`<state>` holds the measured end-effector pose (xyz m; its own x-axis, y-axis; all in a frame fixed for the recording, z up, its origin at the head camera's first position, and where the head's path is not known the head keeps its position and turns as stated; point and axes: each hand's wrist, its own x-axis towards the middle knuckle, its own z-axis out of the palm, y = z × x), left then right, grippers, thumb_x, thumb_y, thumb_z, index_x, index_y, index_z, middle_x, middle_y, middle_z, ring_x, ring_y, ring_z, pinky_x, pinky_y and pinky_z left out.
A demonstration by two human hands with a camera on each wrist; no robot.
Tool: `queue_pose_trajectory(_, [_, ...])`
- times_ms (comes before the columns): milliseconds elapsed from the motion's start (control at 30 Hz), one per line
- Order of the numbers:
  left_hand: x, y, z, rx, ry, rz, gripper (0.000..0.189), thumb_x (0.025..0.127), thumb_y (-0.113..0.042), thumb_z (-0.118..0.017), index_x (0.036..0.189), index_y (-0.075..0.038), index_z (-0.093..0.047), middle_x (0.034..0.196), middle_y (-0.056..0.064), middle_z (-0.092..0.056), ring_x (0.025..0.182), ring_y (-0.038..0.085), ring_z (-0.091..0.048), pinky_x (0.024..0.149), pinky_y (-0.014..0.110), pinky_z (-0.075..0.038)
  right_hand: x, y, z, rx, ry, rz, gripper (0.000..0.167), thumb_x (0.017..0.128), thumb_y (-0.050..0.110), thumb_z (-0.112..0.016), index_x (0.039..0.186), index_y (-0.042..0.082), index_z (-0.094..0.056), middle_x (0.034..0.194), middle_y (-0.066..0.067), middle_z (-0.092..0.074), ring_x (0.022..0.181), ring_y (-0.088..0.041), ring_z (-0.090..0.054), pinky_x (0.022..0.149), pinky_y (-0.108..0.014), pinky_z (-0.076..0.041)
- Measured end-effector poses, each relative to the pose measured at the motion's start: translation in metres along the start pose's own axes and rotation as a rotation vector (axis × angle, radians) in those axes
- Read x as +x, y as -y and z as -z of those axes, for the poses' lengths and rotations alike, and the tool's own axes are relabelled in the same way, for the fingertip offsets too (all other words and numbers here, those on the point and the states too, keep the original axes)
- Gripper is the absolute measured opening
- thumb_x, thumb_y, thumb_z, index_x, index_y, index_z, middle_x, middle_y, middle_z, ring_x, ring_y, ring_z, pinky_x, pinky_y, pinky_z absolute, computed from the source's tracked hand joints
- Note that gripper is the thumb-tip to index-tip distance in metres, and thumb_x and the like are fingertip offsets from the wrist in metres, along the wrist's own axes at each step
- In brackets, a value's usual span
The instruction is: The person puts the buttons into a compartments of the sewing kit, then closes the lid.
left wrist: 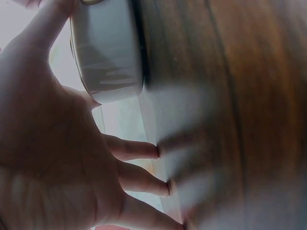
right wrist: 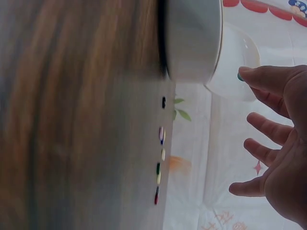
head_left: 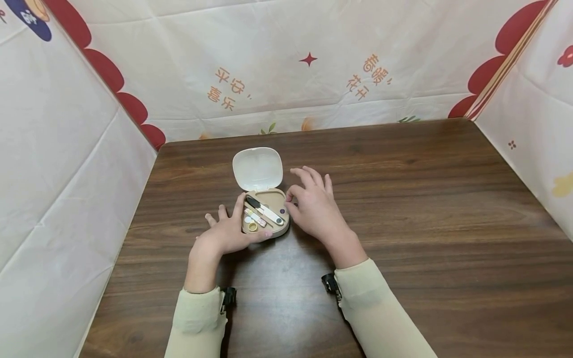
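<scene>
A sewing kit box (head_left: 276,232) stands on the table with its white lid (head_left: 257,168) tilted back. Its beige tray holds a black-and-white tool (head_left: 267,213), a pale patterned strip (head_left: 256,217), a gold ring (head_left: 252,226), white discs (head_left: 248,219) and a dark purple disc (head_left: 282,211). My left hand (head_left: 226,233) grips the box between thumb and forefinger, its other fingers spread out. Just past the tray's right rim, my right hand (head_left: 315,206) pinches a small teal thing (right wrist: 240,77) between thumb and forefinger. Its kind is mostly hidden by the fingertips.
Several small coloured pieces (right wrist: 161,135) lie on the table in the right wrist view; the head view does not show them. The brown wood-grain table (head_left: 425,223) spreads widely to the right. Printed white cloth (head_left: 286,59) hangs behind it and at both sides.
</scene>
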<state>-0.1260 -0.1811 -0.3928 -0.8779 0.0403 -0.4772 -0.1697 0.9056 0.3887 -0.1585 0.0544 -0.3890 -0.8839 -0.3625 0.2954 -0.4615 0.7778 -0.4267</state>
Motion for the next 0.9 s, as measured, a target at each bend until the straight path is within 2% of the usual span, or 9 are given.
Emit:
queue_pose_trajectory(200, [0.001, 0.001, 0.0, -0.003, -0.004, -0.005, 0.128, 0.079, -0.091, -0.063, 0.17, -0.04, 0.011, 0.172, 0.041, 0.0, 0.154, 0.072, 0.005, 0.101, 0.097, -0.023, 0.0, 0.007, -0.006, -0.008, 0.036, 0.023, 0.009, 0.095, 0.017, -0.077, 0.087, 0.019, -0.072, 0.157, -0.01, -0.054, 0.157, -0.039, -0.036, 0.121, -0.083, -0.021])
queue_pose_trajectory(400, [0.014, 0.011, -0.01, 0.0, -0.039, -0.016, 0.135, 0.069, -0.101, -0.06, 0.169, -0.044, 0.011, 0.171, 0.043, -0.005, 0.152, 0.075, 0.0, 0.099, 0.097, -0.025, 0.002, 0.008, -0.008, -0.021, 0.039, 0.022, 0.01, 0.094, 0.017, -0.077, 0.087, 0.02, -0.072, 0.155, -0.01, -0.056, 0.157, -0.039, -0.037, 0.12, -0.083, -0.021])
queue_pose_trajectory(533, [0.02, 0.014, -0.013, 0.013, -0.046, -0.016, 0.136, 0.068, -0.103, -0.058, 0.168, -0.045, 0.013, 0.171, 0.043, -0.005, 0.151, 0.077, 0.0, 0.099, 0.096, -0.027, 0.003, 0.009, -0.008, -0.028, 0.048, 0.02, 0.01, 0.094, 0.016, -0.075, 0.087, 0.02, -0.071, 0.155, -0.01, -0.056, 0.156, -0.038, -0.038, 0.121, -0.083, -0.02])
queue_pose_trajectory(767, [0.013, 0.01, -0.009, 0.007, -0.026, -0.03, 0.135, 0.072, -0.099, -0.06, 0.17, -0.04, 0.012, 0.17, 0.045, -0.003, 0.151, 0.077, 0.002, 0.102, 0.095, -0.024, 0.006, 0.011, -0.01, -0.056, 0.067, 0.03, 0.008, 0.095, 0.017, -0.073, 0.089, 0.021, -0.072, 0.154, -0.009, -0.057, 0.152, -0.037, -0.043, 0.121, -0.082, -0.023])
queue_pose_trajectory(900, [0.014, 0.011, -0.01, 0.007, -0.025, -0.018, 0.136, 0.071, -0.1, -0.06, 0.169, -0.042, 0.012, 0.171, 0.042, -0.002, 0.152, 0.075, 0.003, 0.103, 0.096, -0.022, 0.008, 0.011, -0.013, -0.07, 0.078, 0.032, 0.007, 0.095, 0.018, -0.075, 0.089, 0.021, -0.072, 0.155, -0.009, -0.056, 0.153, -0.037, -0.042, 0.121, -0.081, -0.024])
